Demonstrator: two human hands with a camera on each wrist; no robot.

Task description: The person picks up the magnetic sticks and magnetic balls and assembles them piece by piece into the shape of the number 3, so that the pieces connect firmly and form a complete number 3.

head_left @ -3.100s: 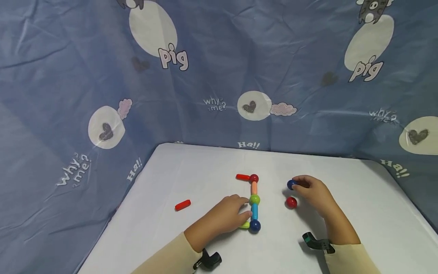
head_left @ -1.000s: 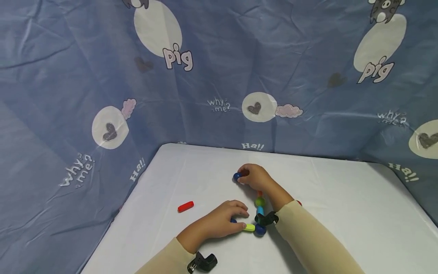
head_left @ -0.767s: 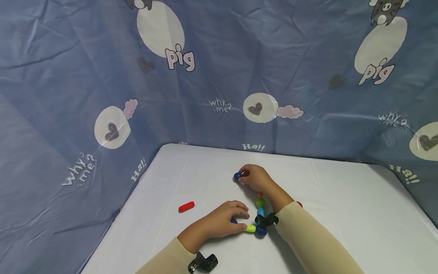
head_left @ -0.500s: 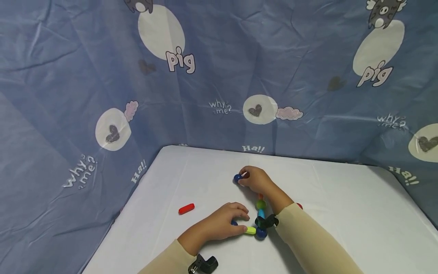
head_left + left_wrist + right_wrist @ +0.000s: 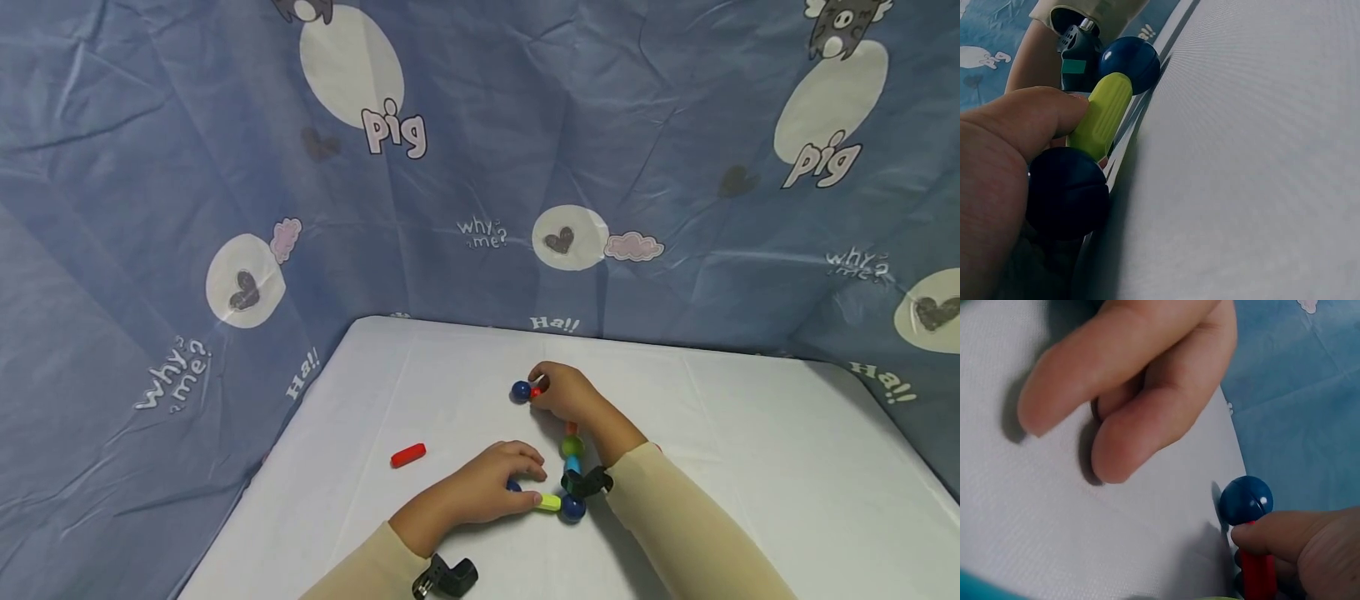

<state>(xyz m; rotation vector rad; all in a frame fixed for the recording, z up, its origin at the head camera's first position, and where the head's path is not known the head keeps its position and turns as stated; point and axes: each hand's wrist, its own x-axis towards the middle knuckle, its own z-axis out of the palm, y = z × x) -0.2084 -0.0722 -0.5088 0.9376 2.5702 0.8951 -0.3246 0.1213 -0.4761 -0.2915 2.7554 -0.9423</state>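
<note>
In the head view, my right hand [image 5: 566, 393] pinches a short red toy rod [image 5: 1259, 575] between thumb and fingers. A blue ball [image 5: 521, 392] sits at the rod's left end. My left hand [image 5: 495, 482] holds a yellow-green rod [image 5: 1100, 119], its thumb lying along the side. This rod has a dark blue ball [image 5: 1069, 194] at the near end and another blue ball [image 5: 573, 508] at the other. From there a light blue rod [image 5: 572, 462], a green ball [image 5: 572, 447] and an orange rod [image 5: 572, 428] run upward, partly under my right arm. The red ball at that corner is hidden.
A loose red rod [image 5: 408, 455] lies on the white table [image 5: 337, 517], left of my left hand. The edge of a red ball [image 5: 658, 447] peeks out beside my right sleeve. A blue printed cloth [image 5: 465, 167] hangs behind the table.
My right hand has carried a blue ball from the right to the red rod's left end, and its fingers have since slid from ball to rod. My left hand has shifted down to the yellow-green rod.
</note>
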